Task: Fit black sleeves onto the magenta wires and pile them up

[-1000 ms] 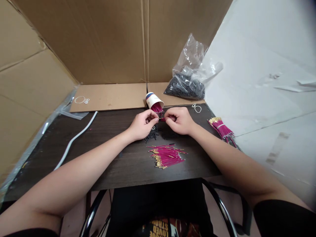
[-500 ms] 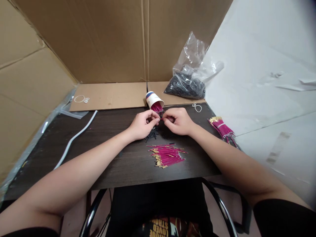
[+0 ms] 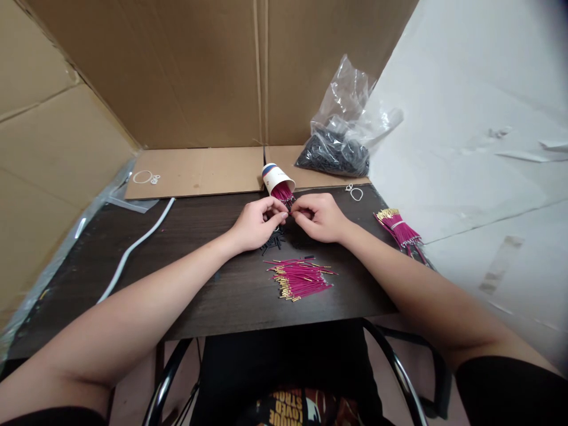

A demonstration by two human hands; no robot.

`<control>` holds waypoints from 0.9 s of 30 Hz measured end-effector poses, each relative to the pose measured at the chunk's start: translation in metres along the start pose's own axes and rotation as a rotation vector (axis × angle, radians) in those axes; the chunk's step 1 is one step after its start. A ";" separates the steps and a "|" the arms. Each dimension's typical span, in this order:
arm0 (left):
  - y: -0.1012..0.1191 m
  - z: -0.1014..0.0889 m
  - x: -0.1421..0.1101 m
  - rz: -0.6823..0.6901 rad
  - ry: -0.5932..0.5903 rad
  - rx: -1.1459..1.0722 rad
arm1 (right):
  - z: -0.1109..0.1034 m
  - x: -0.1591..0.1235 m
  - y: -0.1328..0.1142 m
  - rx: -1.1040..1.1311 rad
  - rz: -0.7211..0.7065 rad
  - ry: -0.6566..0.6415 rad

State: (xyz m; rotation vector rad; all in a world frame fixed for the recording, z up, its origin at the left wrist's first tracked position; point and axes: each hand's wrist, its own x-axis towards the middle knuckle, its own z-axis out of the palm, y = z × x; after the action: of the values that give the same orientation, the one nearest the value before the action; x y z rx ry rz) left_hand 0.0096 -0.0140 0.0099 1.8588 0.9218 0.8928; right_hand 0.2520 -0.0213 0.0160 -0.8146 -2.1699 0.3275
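Note:
My left hand and my right hand meet fingertip to fingertip over the table, both closed in a pinch. A short bit of magenta wire shows between them, at the right fingertips. Whatever the left fingers hold is hidden. Just behind the hands a paper cup lies tipped, its mouth full of magenta wires. Small black tubes lie in a heap under my left hand. Nearer to me is a loose pile of magenta wires with gold-coloured ends, a single black tube at its far edge.
A clear bag of black tubes stands at the back right on cardboard. A banded wire bundle lies at the table's right edge. White bands and a pale flexible tube lie on the dark table.
The right fingertips have edged slightly left, closer to the left ones, and less of the wire shows between them. Everything else stays in place.

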 end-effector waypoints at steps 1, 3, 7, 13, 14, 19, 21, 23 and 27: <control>0.000 0.000 0.000 -0.004 -0.001 -0.001 | 0.000 0.000 0.000 -0.001 0.005 -0.004; 0.001 0.000 0.000 -0.014 -0.001 -0.001 | -0.001 0.000 -0.001 -0.003 0.024 -0.015; 0.000 0.002 0.000 -0.025 0.016 -0.037 | -0.001 0.000 -0.001 -0.004 0.048 -0.024; -0.001 0.002 -0.001 -0.035 0.107 -0.063 | -0.004 0.001 0.003 -0.021 0.015 0.127; -0.001 0.002 -0.001 -0.035 0.128 -0.038 | -0.005 0.001 0.004 -0.029 0.023 0.163; 0.000 0.002 -0.002 0.059 0.145 0.187 | -0.011 0.001 0.011 -0.051 0.084 0.153; 0.002 0.002 -0.003 0.096 0.120 0.241 | -0.013 0.001 0.014 -0.056 0.102 0.099; 0.003 0.002 -0.003 0.109 0.102 0.259 | -0.014 0.001 0.015 -0.059 0.098 0.049; 0.003 0.002 -0.004 0.119 0.095 0.264 | -0.015 0.001 0.016 -0.072 0.095 -0.037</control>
State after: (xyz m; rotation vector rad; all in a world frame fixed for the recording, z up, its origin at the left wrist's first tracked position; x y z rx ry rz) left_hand 0.0102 -0.0190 0.0116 2.1297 1.0360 0.9765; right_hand 0.2702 -0.0086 0.0190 -0.9607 -2.1920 0.3163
